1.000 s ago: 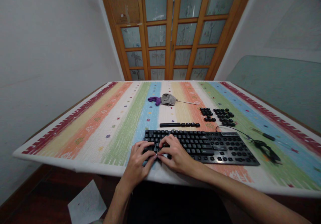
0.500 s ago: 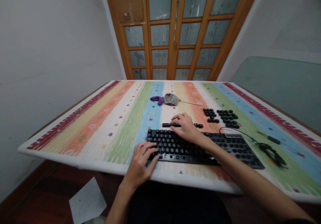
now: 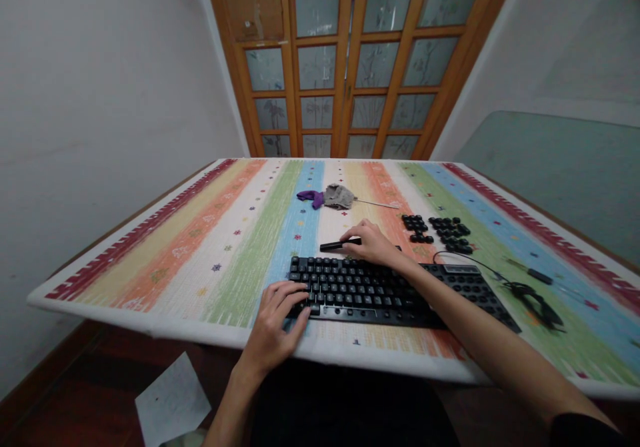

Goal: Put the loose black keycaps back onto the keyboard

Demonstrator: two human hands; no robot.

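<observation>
A black keyboard [image 3: 345,280] lies near the front edge of the table; keys cover its left and middle parts, while its right end shows bare key mounts. My left hand [image 3: 276,317] rests at its front left corner, fingers apart on the keys and thumb near the front row. Behind the keyboard, my right hand [image 3: 371,241] pinches a long black space bar keycap [image 3: 331,246] between thumb and fingers. The keycap is slightly tilted, its right end partly covered by my fingers. A long bare slot shows in the keyboard's front row.
Loose black keycaps [image 3: 450,233] lie in groups at the right. Farther right are a coiled cable [image 3: 533,303] and a screwdriver [image 3: 540,275]. A grey cloth [image 3: 339,196] with a purple piece [image 3: 311,198] and a thin rod lies farther back. A striped tablecloth [image 3: 250,247] covers the table.
My right hand has closed on the space bar keycap and tilted it a little. My left hand stays at the keyboard's corner. The whole view has shifted slightly.
</observation>
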